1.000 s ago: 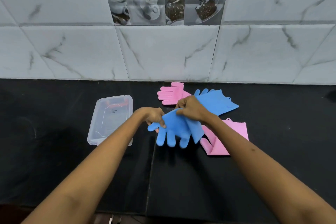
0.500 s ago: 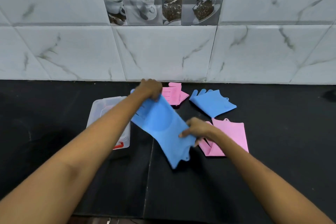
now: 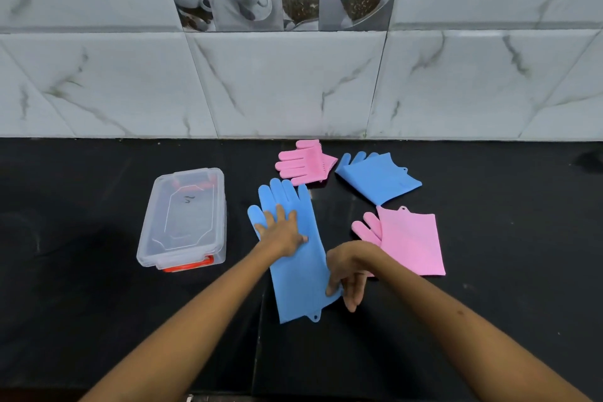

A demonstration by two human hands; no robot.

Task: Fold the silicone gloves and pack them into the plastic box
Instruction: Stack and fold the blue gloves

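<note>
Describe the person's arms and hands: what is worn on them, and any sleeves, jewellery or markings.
Both forearms are bare as far as the picture shows; no sleeves are in view. The left hand and right hand wear no gloves, and no rings, watch or bracelets show. The right forearm bears a small dark spot. No other markings are visible.

Light falls evenly and fairly bright on the pale tiled wall (image 3: pixel 293 85), while the black counter (image 3: pixel 81 287) soaks it up and stays dim, with only faint sheen. The clear box (image 3: pixel 182 222) catches small highlights along its rim. Tile lines bow toward the edges, and the forearms look slightly soft.
</note>
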